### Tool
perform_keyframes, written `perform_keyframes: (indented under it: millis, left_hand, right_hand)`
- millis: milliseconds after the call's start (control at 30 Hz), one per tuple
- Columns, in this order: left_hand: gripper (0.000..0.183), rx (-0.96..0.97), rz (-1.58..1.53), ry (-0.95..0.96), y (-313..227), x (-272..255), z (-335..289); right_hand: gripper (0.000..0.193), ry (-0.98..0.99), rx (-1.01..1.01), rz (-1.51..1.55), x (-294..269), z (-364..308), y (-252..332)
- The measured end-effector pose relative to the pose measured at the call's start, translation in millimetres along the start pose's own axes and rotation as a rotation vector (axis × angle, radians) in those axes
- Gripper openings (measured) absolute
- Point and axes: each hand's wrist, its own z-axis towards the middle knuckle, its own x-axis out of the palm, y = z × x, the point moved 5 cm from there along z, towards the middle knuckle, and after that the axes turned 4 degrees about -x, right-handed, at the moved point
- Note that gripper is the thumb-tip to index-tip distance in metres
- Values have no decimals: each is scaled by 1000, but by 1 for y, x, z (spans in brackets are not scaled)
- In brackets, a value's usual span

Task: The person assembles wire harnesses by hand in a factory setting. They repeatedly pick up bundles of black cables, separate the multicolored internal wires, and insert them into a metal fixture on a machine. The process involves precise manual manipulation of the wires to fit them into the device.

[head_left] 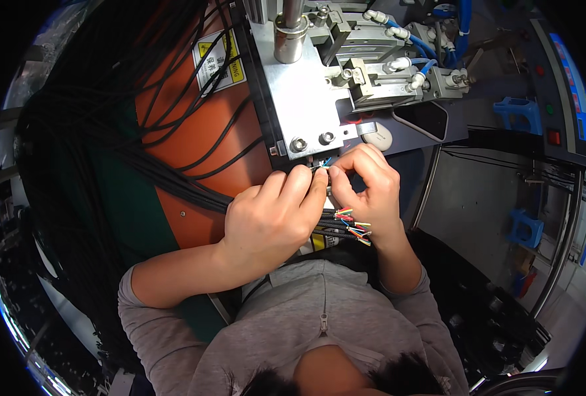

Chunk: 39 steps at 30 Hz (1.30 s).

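My left hand (pixel 273 206) and my right hand (pixel 371 188) meet just below the front edge of a metal press machine (pixel 299 99). Fingers of both are pinched around thin coloured wires (pixel 325 163), with blue and white strands showing between the fingertips. Which cable these strands belong to is hidden by my left hand. Below my hands, several black cables (pixel 332 224) end in stripped, fanned-out wires (pixel 359 231) of red, yellow, green, blue and white. These cables run under my left hand from the bundle (pixel 194 188) on the left.
An orange surface (pixel 204 148) with a warning label (pixel 220 63) lies left, crossed by many black cables. Pneumatic cylinders (pixel 398 86) with blue hoses stand upper right. A round white object (pixel 377 136) sits beside the press. Blue stools (pixel 518 113) and a control panel (pixel 557 92) are at right.
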Motion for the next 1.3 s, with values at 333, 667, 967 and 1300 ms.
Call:
perform_keyframes:
  millis: [333, 667, 967, 1300]
  left_hand:
    - [28, 30, -40, -48, 6, 0, 5]
    - [12, -30, 93, 72, 3, -8, -1]
    - [23, -33, -72, 47, 10, -13, 5]
    - [22, 121, -310, -216, 16, -25, 8]
  right_hand:
    - [6, -28, 535, 574, 20, -15, -36]
    - [11, -97, 408, 440, 15, -11, -26]
    - [16, 31, -174, 595, -9, -4, -6]
    - [23, -229, -100, 613, -13, 0, 20]
